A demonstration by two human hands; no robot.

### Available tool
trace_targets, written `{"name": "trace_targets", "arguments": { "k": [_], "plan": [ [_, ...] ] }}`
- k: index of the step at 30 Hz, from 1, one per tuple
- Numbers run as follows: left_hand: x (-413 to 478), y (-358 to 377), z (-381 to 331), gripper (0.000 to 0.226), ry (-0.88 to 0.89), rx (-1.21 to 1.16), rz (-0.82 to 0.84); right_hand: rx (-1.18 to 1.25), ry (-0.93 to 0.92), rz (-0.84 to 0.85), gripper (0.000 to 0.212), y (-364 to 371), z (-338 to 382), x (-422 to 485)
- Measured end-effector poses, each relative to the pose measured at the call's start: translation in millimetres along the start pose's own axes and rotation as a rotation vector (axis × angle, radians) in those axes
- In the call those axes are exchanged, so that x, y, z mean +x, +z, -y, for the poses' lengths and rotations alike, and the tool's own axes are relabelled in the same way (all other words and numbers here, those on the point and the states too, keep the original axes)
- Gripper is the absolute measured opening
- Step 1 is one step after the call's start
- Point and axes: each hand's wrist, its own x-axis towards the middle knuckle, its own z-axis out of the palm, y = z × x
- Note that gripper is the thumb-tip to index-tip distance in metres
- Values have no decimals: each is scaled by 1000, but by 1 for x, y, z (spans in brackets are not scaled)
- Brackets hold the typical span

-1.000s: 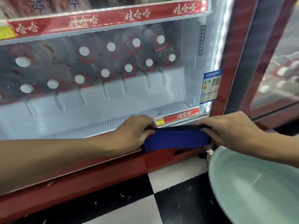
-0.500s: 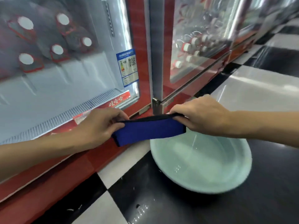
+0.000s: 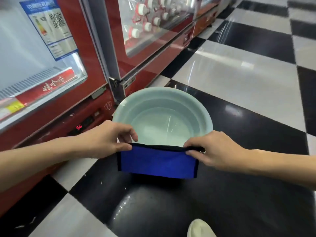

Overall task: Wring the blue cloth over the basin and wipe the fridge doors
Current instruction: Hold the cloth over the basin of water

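Observation:
A folded blue cloth [image 3: 158,161] with a black hem hangs stretched between my hands, just in front of the near rim of the basin. My left hand [image 3: 106,139] pinches its top left corner. My right hand [image 3: 215,149] pinches the top right corner. The pale green basin [image 3: 119,110] stands on the floor with water in it, close to the base of the red fridge. The left glass fridge door [image 3: 25,53] carries a blue-edged label; a second fridge door [image 3: 153,28] with bottles behind it lies to the right.
Black and white checkered floor tiles [image 3: 239,82] stretch to the right and towards me. A door hinge bracket [image 3: 118,84] sits just behind the basin. The toe of a pale shoe [image 3: 200,228] shows at the bottom edge. A red digital display [image 3: 79,127] glows on the fridge base.
Both hands have carried the cloth away from the fridge's lower frame, rightwards and down, to the near side of the basin. The view has turned down to the floor.

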Motion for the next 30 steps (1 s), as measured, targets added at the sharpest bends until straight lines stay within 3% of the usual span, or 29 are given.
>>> {"name": "trace_targets", "arguments": {
  "k": [3,6,11,14,16,21,30],
  "plan": [
    [21,30,8,20,-66,44,59,62,91,151,24,24,-10,8],
    [34,49,14,21,-120,72,-3,3,110,179,25,35,-19,18],
    [30,65,20,23,-122,89,-127,-230,11,8,28,47,-19,21],
    [19,84,19,30,37,348,-347,-411,-161,-199,51,67,-7,17],
    [10,104,16,34,165,446,-448,-372,-233,-207,66,87,9,14],
    [-2,146,12,60,142,540,-284,-277,-155,-46,75,121,28,20],
    [-2,150,11,67,107,626,-213,-233,-154,95,75,130,20,27]
  ]
}}
